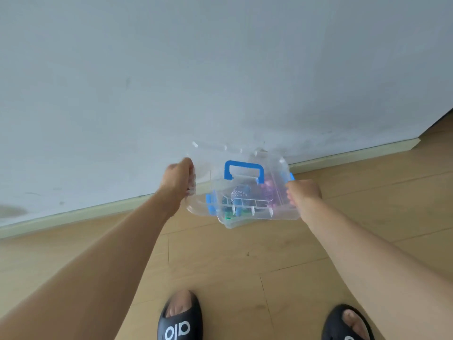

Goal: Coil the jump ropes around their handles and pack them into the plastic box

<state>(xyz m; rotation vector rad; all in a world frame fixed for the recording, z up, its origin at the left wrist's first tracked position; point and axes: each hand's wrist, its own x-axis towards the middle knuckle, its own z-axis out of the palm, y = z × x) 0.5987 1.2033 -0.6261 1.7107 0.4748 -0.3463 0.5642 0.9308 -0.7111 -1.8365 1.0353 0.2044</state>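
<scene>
- Your left hand (180, 179) is gripping the left edge of the plastic box (242, 192), fingers curled round it; your right hand (304, 195) is clasping the right edge the same way.
- Between your hands, the box is hanging off the floor, its clear lid on and the blue handle (244, 170) facing you.
- Inside it, coiled jump ropes (241, 193) are showing through the plastic in purple, dark and green; how many, you cannot tell.
- Packing is looking finished; whether the blue latches (210, 201) are snapped is unclear.
- Beyond your hands, a pale wall (171, 69) is meeting the wooden floor (220, 253) at a skirting board (98, 212).
- Below your arms, your black slippers (180, 317) are standing on the boards.
</scene>
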